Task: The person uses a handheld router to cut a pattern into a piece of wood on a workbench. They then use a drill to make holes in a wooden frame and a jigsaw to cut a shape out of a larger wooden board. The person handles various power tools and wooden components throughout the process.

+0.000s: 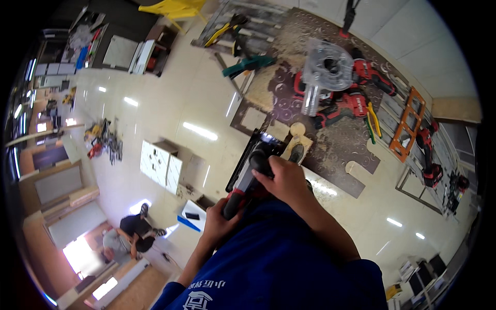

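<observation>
With both hands I hold a grey, black and red power tool (243, 182) in front of my body; its exact kind is hard to tell. My left hand (219, 219) is closed round its rear end, near a red part. Higher up, my right hand (284, 177) grips near the rounded black top. The tool's far end reaches a dark, narrow, long piece beside the board's edge. Just right of it, my shoe (297, 153) rests on a light wooden piece (306, 144). A small round wooden disc (297, 129) lies beyond the shoe.
A brown board (336, 165) with ring marks and sawdust carries red cordless tools (354, 106), a clear plastic guard (328, 64) and yellow-handled pliers (373, 121). An orange frame (408, 124) lies right. White cabinet (161, 166) stands left; another person (129, 237) sits farther off.
</observation>
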Motion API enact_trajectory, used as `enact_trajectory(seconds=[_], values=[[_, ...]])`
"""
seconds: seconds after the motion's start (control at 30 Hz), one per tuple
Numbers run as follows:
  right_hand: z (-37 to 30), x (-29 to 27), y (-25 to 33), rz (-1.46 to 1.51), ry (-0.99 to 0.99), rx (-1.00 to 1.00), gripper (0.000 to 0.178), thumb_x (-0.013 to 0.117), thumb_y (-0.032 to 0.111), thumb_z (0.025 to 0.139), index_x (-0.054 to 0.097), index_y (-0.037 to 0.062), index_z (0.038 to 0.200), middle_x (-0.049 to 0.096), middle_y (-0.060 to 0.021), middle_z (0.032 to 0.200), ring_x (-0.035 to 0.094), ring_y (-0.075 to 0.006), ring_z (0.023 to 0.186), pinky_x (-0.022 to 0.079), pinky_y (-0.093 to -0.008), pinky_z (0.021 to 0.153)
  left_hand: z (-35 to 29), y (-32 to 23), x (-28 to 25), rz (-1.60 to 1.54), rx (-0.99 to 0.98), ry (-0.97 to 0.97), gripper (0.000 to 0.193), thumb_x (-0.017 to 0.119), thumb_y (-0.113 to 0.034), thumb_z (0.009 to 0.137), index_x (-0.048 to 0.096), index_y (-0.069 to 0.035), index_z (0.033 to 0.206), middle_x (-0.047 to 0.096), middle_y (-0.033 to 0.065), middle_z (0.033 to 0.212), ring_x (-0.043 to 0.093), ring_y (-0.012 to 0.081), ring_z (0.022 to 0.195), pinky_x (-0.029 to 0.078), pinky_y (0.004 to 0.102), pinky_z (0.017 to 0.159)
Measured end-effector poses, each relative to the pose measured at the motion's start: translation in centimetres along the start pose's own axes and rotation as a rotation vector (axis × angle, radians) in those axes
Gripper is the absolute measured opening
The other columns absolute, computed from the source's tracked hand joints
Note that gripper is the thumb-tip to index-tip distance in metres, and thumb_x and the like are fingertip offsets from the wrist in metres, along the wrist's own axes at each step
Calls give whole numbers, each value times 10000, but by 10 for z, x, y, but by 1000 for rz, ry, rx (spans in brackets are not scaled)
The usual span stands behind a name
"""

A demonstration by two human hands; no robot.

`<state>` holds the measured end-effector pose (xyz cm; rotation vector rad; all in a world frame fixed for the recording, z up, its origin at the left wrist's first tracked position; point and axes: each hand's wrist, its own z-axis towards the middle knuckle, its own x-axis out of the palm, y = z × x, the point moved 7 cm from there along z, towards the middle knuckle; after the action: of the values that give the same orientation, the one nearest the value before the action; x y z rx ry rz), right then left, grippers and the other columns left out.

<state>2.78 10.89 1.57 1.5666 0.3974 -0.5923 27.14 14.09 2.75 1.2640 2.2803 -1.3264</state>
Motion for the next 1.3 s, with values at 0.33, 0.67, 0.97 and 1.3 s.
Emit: enact_trajectory(seconds=[0.33,0.67,0.97,1.3], values=[[1,13,2,-178,-49,-53,460,737,489,909,536,88,807,653,-123,674,674,-329,557,512,-434,463,19,18,-3,11,5,-60,352,801,-279,785,731,21,956,687,219,690,731,368,658,572,406,639],[9,30,-11,-200,43,39,460,764,442,902,546,54,783,657,-160,714,693,-361,633,529,-445,515,36,24,4,-26,37,-17,307,785,-249,834,729,41,916,671,187,652,699,261,602,537,384,608],[3,39,-11,-198,38,-8,453,758,469,894,554,80,783,618,-128,658,660,-331,559,516,-414,479,30,49,8,-23,-37,41,316,787,-255,824,730,24,962,673,201,671,708,319,642,545,397,623],[12,42,-15,-160,43,-25,444,746,465,910,545,87,791,629,-111,642,662,-310,540,515,-399,462,33,34,2,-50,11,28,276,758,-208,844,691,40,944,647,186,659,643,241,576,510,378,595]])
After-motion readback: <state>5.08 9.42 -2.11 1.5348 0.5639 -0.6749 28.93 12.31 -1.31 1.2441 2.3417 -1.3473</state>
